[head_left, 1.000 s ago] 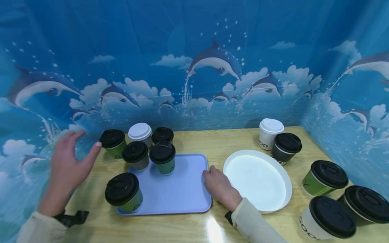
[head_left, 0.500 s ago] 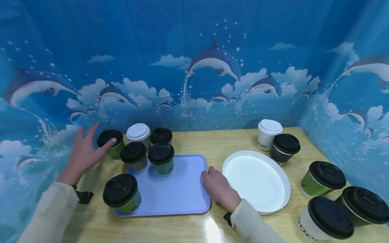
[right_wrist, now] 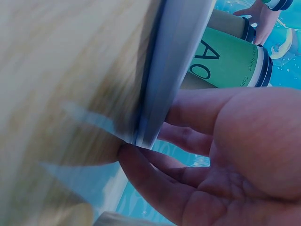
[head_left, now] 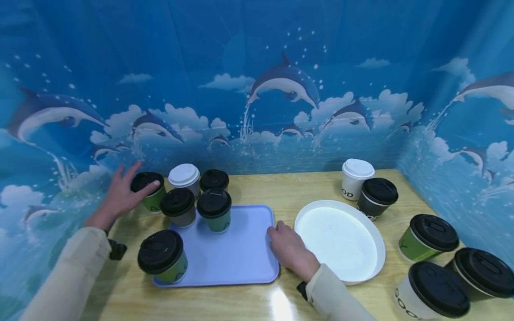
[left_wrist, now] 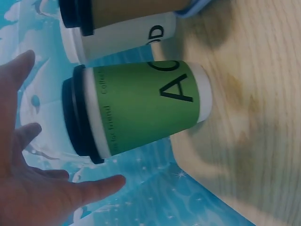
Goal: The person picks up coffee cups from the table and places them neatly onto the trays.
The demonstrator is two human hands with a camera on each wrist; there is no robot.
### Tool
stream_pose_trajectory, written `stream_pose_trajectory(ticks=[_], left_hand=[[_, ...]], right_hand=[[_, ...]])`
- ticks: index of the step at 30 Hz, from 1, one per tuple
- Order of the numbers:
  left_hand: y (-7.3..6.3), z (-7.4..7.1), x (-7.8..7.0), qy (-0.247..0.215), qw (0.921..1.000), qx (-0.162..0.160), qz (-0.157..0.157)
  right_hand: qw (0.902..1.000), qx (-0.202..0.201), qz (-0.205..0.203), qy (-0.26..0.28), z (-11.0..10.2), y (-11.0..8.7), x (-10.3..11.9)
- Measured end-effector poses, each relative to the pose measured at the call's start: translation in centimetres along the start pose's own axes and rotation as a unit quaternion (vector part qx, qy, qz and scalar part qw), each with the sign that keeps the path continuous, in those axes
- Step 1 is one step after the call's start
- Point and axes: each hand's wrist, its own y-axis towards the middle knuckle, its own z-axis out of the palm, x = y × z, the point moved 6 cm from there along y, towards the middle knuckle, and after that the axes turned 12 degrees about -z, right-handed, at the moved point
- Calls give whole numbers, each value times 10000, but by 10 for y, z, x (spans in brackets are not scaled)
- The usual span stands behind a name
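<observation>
Now the left hand (head_left: 123,196), spread, has neared the far-left cup (left_wrist: 146,106), seemingly within grasp; the right hand (head_left: 291,248) pinches the tray (head_left: 237,254).

At the frame's left, the left hand (head_left: 122,194) is spreading beside the far-left green cup (head_left: 154,202), and bare wood is leaving an approach below it. To that cup's right, a white-lidded cup (head_left: 184,176) and a grey cup (head_left: 179,208) are hemming it in; the dolphin curtain (head_left: 257,151) is walling off the back. The grey cup, a teal cup (head_left: 215,210) and a front green cup (head_left: 162,256) are obstructing the left part of the purple tray (head_left: 237,258), while its middle and right are lying accessible from above. The right hand (head_left: 291,248) is holding the tray's right edge, filling the gap before a white round tray (head_left: 341,240).
</observation>
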Motion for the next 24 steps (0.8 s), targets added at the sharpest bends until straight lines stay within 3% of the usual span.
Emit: stream_pose_trajectory(ticks=[7,24], left_hand=[[7,11,3,-40,9998,36,185],[12,26,10,73,9995,162,272]], right_hand=[[10000,67,61,8,0,0,0],[10000,46,7,33,-2,0,2]])
